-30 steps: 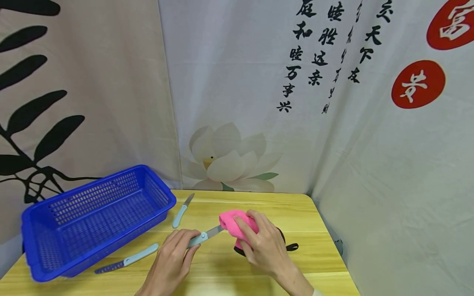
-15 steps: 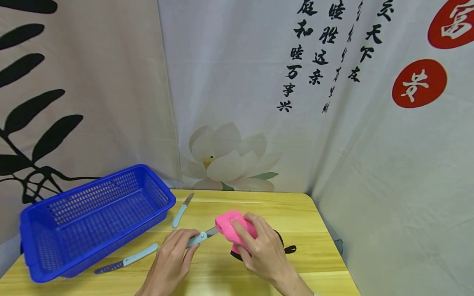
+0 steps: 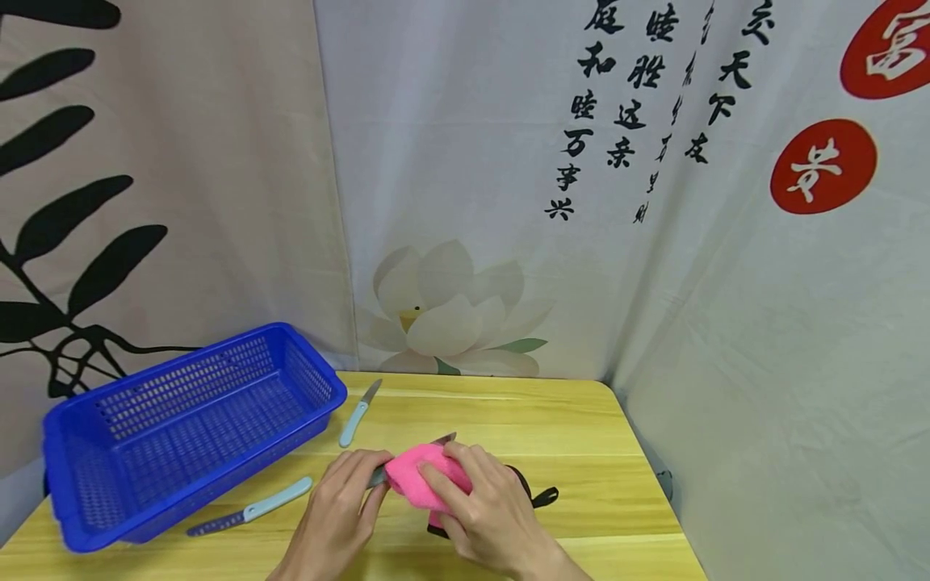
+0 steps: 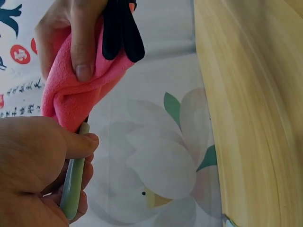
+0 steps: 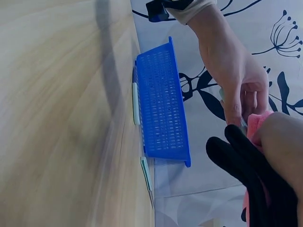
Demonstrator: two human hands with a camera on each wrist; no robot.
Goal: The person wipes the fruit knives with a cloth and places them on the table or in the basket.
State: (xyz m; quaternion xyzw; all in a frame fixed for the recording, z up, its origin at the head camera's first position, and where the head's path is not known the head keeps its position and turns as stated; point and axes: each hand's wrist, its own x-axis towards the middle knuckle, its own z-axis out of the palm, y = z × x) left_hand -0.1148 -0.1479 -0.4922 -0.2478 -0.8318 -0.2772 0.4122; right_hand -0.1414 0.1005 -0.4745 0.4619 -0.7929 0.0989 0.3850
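Observation:
My left hand (image 3: 337,504) grips the pale blue-green handle (image 4: 73,187) of a knife above the table. A pink cloth (image 3: 425,476) with black trim is folded over the knife's blade, and my right hand (image 3: 483,504) pinches it there. Only the blade's tip (image 3: 446,438) pokes out past the cloth in the head view. A black loop (image 4: 124,38) hangs from the cloth, close to the right hand's fingers.
To the left stands a blue perforated basket (image 3: 189,440). One knife (image 3: 250,510) with a spotted blade lies in front of it, and a smaller knife (image 3: 359,415) lies at its right end. The wooden table (image 3: 552,420) meets a printed curtain (image 3: 465,177) behind.
The right hand has slid the pink cloth leftward along the blade to the handle, so the tip now shows beyond it. The left hand keeps its place on the knife.

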